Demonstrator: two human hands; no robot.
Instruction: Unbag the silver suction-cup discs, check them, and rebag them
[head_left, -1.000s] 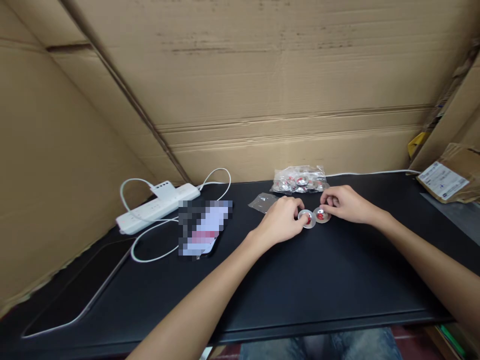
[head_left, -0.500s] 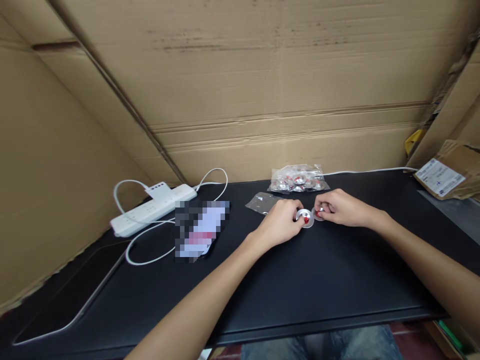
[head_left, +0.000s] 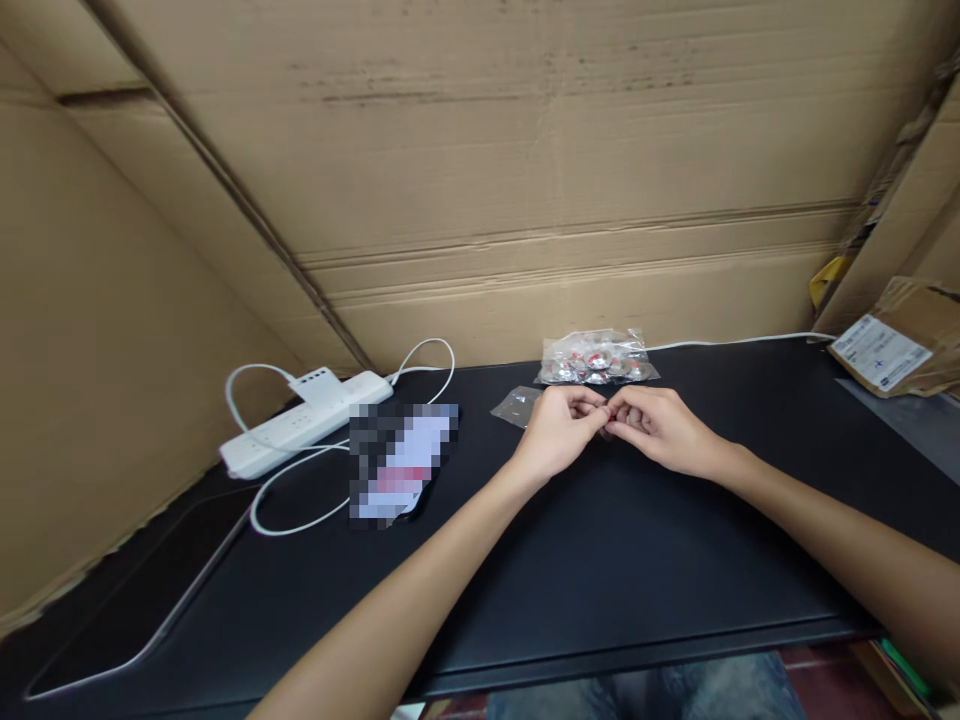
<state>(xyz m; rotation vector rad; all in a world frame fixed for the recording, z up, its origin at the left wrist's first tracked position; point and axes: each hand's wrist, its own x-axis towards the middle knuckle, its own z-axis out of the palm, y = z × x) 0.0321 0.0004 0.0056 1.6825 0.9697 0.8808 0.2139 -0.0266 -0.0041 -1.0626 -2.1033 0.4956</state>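
My left hand (head_left: 561,430) and my right hand (head_left: 660,428) meet above the black table top, fingertips pinched close together. Between them shows a small red spot (head_left: 610,417), part of the round silver pieces with red centres seen a moment ago. Fingers cover nearly all of these pieces, so how they sit against each other is hidden. Just behind the hands lies a clear bag (head_left: 596,358) with several similar silver-and-red pieces. A small flat clear plastic bag (head_left: 516,407) is partly behind my left hand.
On the left are a white power strip (head_left: 307,425) with a looping white cable (head_left: 289,530), a pixelated phone (head_left: 405,465) and a dark tablet-like panel (head_left: 150,590). A labelled brown package (head_left: 904,350) stands at right. Cardboard walls (head_left: 570,180) enclose the back and sides.
My two hands have come together, the right moving left toward the other. The silver pieces, visible before in each hand's fingers, are now mostly covered.
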